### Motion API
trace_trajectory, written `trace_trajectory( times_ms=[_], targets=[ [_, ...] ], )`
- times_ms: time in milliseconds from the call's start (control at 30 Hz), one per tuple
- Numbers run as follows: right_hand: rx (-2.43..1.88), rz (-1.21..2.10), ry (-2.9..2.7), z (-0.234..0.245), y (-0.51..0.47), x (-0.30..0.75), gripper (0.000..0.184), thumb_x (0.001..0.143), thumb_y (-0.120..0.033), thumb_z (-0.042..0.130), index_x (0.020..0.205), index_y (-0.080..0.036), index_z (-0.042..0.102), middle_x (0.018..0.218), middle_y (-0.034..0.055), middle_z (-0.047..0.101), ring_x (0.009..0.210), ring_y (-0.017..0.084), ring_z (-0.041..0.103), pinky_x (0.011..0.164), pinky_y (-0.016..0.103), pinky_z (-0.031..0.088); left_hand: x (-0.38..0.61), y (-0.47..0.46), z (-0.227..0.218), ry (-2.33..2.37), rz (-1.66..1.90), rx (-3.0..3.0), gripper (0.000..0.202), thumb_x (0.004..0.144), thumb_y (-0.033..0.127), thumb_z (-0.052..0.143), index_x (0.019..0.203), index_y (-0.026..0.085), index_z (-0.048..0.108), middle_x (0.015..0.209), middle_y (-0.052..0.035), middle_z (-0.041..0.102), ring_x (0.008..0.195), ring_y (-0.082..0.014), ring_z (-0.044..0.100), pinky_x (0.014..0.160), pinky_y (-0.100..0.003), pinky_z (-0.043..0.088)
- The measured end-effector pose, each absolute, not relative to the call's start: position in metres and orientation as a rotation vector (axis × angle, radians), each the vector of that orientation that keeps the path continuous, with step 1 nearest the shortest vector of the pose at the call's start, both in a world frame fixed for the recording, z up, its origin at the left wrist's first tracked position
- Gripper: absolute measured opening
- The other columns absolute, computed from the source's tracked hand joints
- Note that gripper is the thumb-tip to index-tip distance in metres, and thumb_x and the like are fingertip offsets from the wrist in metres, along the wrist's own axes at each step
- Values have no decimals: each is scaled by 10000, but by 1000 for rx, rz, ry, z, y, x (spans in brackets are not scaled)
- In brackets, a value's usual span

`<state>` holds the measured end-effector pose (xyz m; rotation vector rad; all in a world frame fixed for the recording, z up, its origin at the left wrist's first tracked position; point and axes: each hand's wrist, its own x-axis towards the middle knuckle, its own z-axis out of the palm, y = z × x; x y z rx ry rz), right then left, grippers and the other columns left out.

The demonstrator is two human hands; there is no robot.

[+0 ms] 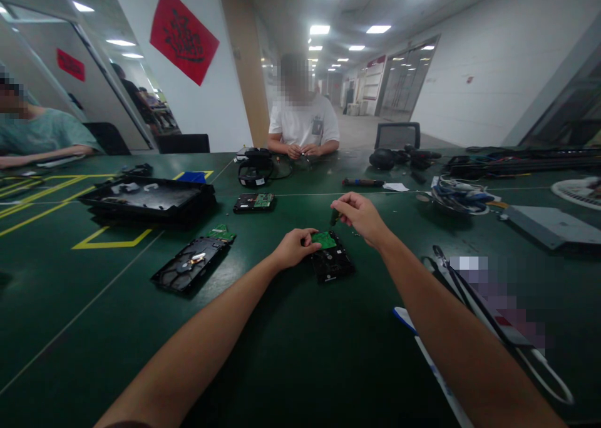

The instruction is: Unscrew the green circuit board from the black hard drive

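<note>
A wide green table (300, 353) with yellow and white lines fills the view. A person in a white shirt (303, 122) sits at its far side with both hands together on the top. Another person in a pale green shirt (47, 134) leans on the left end.

A shallow black tray (150, 198) lies on the left of the table, and a flat grey box (549, 224) on the right. A bundle of cables (457, 196) lies just beyond the box. An opened drive (188, 264) sits near the tray, and another drive (254, 202) lies further back. A screwdriver (362, 182) lies beyond the hands.

In the middle, straight ahead, lies a black hard drive (332, 264). A green circuit board (323, 239) rests on its far end. The left hand (295, 248) lies at the drive's left side, fingers curled, thumb and forefinger pinching the board's edge. The right hand (359, 216) hovers just above the drive's far end. Its fingers are drawn together, pinching a small dark tool (334, 217) that points down toward the board.
</note>
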<state>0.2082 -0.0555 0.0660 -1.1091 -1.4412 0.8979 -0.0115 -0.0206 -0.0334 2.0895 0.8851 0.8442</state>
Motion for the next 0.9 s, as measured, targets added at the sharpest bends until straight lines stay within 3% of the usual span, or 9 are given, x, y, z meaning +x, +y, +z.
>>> trace_trajectory(
  times_ms=[167, 367, 667, 800, 900],
  targets=[
    [-1088, 1014, -1469, 67, -58, 208, 257, 924, -480, 625, 965, -227, 650, 1006, 51, 741, 478, 75, 521, 389, 243, 305, -12, -22, -32, 874, 854, 2103, 370, 844, 357, 713, 634, 223, 439, 1046, -80, 768, 1276, -288, 622, 951, -387, 494],
    [-1010, 1095, -1505, 67, -58, 208, 351, 949, -540, 583, 1077, -234, 696, 1094, 80, 720, 589, 98, 607, 474, 255, 426, -11, -22, -32, 868, 854, 2089, 375, 835, 342, 724, 627, 219, 437, 1093, -83, 764, 1275, -295, 621, 960, -388, 495],
    [-1120, 923, -1448, 69, -58, 207, 252, 868, -436, 702, 828, -191, 659, 867, 41, 726, 547, 85, 528, 473, 235, 361, -11, -21, -32, 866, 837, 2095, 393, 845, 344, 715, 631, 224, 409, 1028, -75, 769, 1296, -289, 612, 929, -366, 495],
    [-1100, 1028, -1439, 68, -58, 208, 233, 914, -441, 627, 917, -211, 668, 979, 53, 748, 483, 74, 536, 411, 240, 312, -11, -21, -33, 891, 839, 2103, 387, 841, 360, 718, 634, 223, 420, 1049, -73, 766, 1287, -287, 617, 931, -369, 494],
    [-1037, 1072, -1457, 67, -57, 208, 302, 927, -504, 616, 1003, -222, 695, 1029, 61, 734, 540, 85, 593, 443, 237, 361, -11, -21, -33, 874, 850, 2109, 389, 842, 357, 719, 631, 223, 420, 1070, -80, 766, 1284, -294, 618, 932, -376, 496]
  ],
)
